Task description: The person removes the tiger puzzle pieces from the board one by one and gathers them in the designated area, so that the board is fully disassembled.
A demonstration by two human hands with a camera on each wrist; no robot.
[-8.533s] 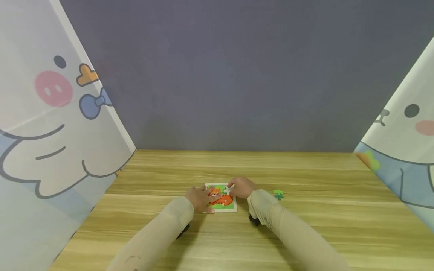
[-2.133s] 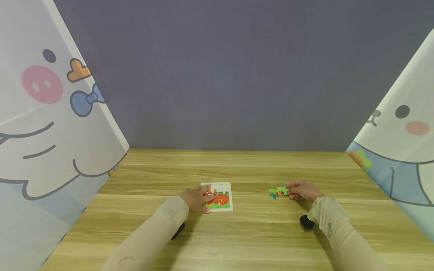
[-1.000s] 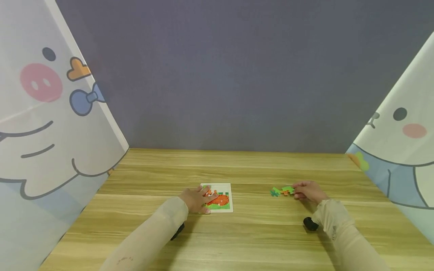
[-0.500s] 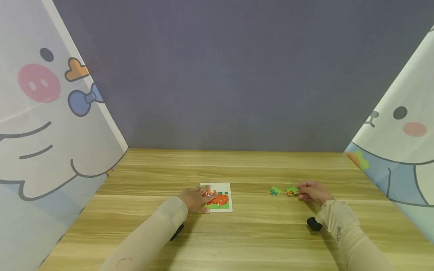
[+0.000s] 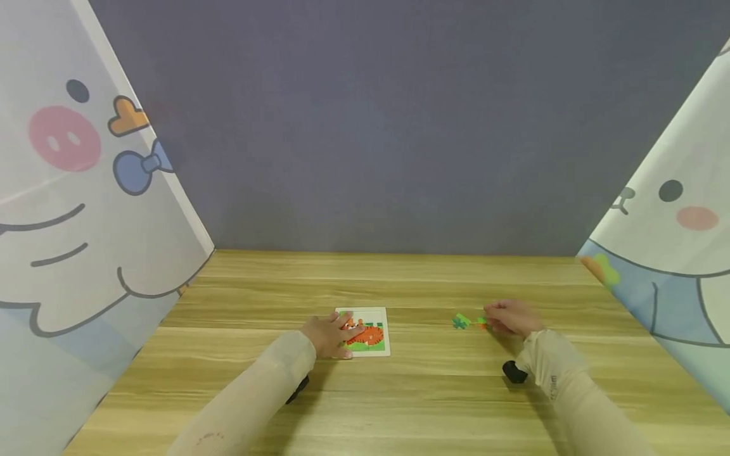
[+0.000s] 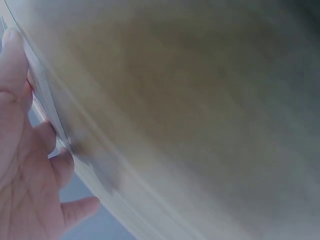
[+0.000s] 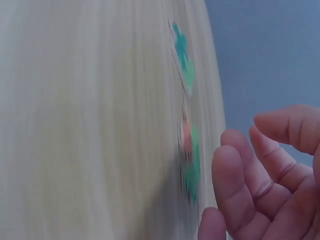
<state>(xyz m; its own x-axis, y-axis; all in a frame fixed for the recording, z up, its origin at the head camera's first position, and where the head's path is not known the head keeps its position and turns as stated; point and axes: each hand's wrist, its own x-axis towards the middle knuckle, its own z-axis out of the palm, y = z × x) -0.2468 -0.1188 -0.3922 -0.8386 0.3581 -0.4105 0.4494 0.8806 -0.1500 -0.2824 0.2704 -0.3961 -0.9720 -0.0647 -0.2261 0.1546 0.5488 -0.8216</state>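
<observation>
On the wooden table lies a white-framed puzzle board [image 5: 371, 314] with an orange tiger picture on green. White backing shows along its upper part. My left hand [image 5: 327, 337] rests on the board's left side, fingers spread; the left wrist view shows its fingers [image 6: 62, 167] at the board's edge. Farther right lie a green and teal puzzle piece pair [image 5: 461, 322] and an orange and green puzzle piece cluster [image 5: 481, 322]. Over that cluster my right hand [image 5: 515, 318] hovers, partly covering it. The right wrist view shows its fingers [image 7: 230, 175] loosely bent, apart from the pieces, holding nothing.
A dark grey panel [image 5: 365, 126] stands behind the table [image 5: 399, 405]. Cartoon-printed panels slope in at left [image 5: 63, 253] and right [image 5: 684, 266]. A black wrist device [image 5: 514, 372] hangs under the right sleeve.
From the board's upper right, my right hand moved to the loose pieces, slid some rightward, then let go and shifted left. Upper board pieces are gone from the frame. The left hand stays.
</observation>
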